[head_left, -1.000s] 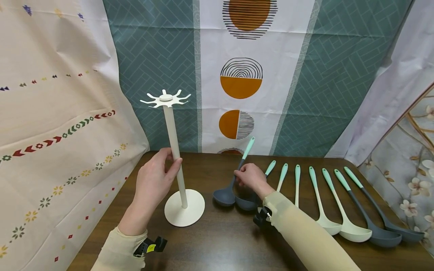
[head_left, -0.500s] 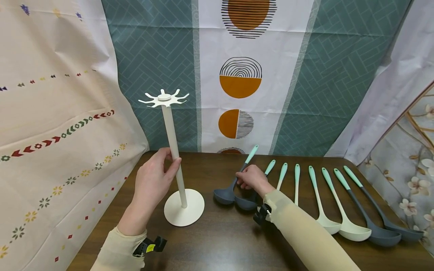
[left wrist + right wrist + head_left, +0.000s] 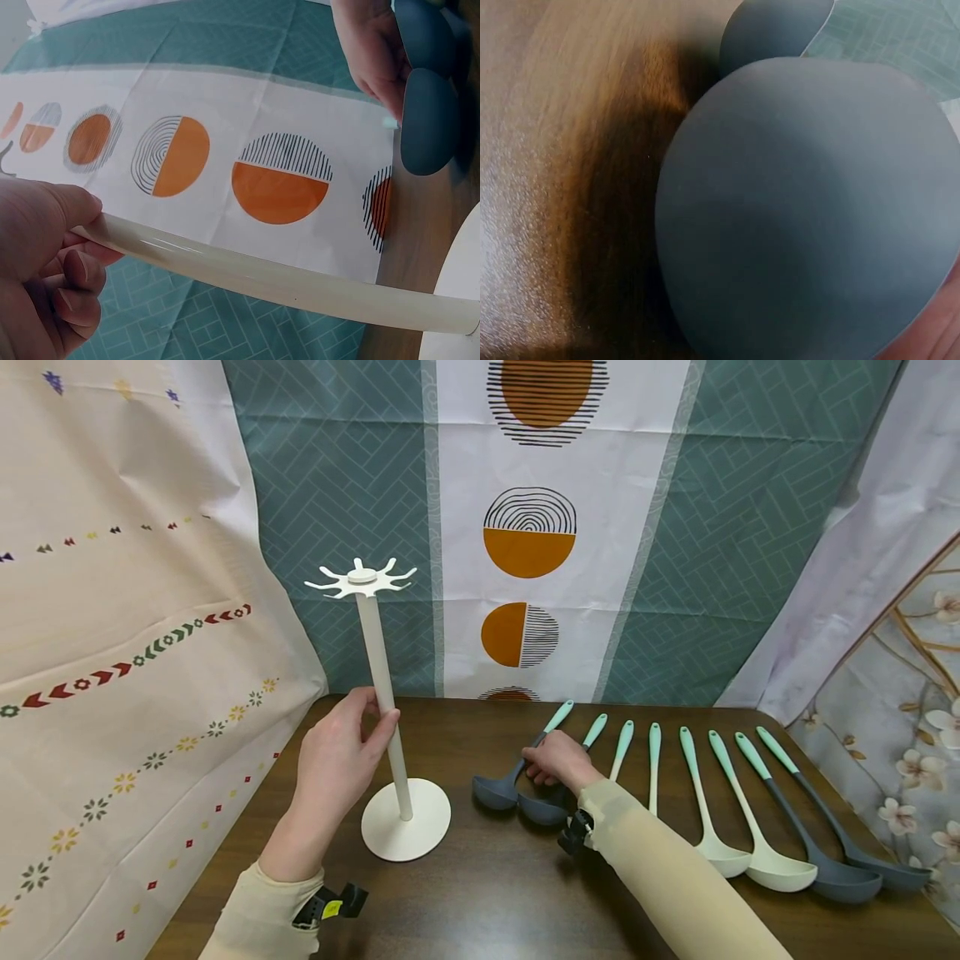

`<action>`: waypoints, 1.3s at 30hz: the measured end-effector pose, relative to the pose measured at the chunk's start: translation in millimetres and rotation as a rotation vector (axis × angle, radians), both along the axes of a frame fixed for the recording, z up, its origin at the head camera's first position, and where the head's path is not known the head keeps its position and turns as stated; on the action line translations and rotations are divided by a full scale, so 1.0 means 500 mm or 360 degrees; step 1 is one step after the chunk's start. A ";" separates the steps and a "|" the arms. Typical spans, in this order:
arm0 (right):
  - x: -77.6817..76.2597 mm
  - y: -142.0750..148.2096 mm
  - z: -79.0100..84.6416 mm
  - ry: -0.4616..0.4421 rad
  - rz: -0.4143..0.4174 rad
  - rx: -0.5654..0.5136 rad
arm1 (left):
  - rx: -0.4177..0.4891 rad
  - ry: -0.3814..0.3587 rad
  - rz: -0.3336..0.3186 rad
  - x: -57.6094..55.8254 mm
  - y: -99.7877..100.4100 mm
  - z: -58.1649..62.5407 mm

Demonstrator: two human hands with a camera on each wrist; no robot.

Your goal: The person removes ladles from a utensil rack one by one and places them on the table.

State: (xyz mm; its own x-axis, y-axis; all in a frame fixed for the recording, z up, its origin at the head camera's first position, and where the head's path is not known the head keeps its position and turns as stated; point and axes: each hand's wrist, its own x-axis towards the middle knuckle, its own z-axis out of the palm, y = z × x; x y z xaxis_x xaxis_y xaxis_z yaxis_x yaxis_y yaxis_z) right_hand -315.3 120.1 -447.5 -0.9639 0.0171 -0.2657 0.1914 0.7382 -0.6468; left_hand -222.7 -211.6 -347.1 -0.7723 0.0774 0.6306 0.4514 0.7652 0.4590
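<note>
My left hand [image 3: 333, 764] holds the pole of a white utensil stand [image 3: 378, 668] between thumb and fingers. The stand is upright, with a round base and a ring of hooks on top that hold nothing. My right hand [image 3: 558, 757] pinches the shaft of a dark grey ladle [image 3: 495, 793] with a mint handle, its bowl low over the table and its handle slanting up to the right. Beside it lies a second dark grey ladle [image 3: 542, 812], partly hidden by the right hand. One dark bowl [image 3: 802, 210] fills most of the right wrist view.
Several more ladles lie in a row to the right: cream ones [image 3: 780, 870] in the middle, dark grey ones [image 3: 847, 883] at the far end. The right forearm covers some bowls. Patterned cloths [image 3: 525, 635] hang behind and beside the brown table [image 3: 480, 893].
The ladle in my right hand has tipped over, its handle end coming down and slightly right toward the table. The left hand and stand stay in place.
</note>
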 end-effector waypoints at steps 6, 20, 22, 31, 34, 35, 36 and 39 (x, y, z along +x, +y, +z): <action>-0.029 0.017 -0.030 -0.0020 0.0081 -0.0009 | -0.0007 -0.0007 0.0006 -0.001 0.000 0.000; -0.016 0.006 -0.023 0.0073 0.0132 0.0148 | -0.0007 -0.0014 0.0007 0.003 -0.008 0.002; 0.003 -0.003 -0.004 0.0102 0.0122 0.0174 | -0.0007 -0.0008 0.0005 0.003 -0.009 0.003; 0.027 -0.015 0.022 0.0190 0.0165 0.0228 | 0.0021 0.0081 -0.0018 0.018 -0.017 -0.004; 0.035 -0.018 0.032 0.0254 0.0189 0.0296 | 0.0030 0.0089 -0.0001 0.025 -0.021 -0.006; 0.037 -0.020 0.035 0.0279 0.0197 0.0328 | 0.0031 0.0093 0.0011 0.026 -0.023 -0.007; 0.040 -0.021 0.039 0.0305 0.0205 0.0363 | 0.0034 0.0097 0.0024 0.027 -0.025 -0.008; 0.048 -0.022 0.051 0.0395 0.0210 0.0454 | 0.0047 0.0115 0.0041 0.028 -0.028 -0.011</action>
State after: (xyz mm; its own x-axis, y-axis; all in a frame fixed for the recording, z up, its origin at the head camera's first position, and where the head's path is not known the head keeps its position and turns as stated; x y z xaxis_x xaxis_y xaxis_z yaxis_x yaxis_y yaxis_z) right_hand -291.1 109.1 -421.8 -0.9970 -0.0719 -0.0269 -0.0535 0.9027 -0.4269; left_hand -208.6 -225.6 -352.7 -0.7261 0.0389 0.6865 0.4647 0.7637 0.4482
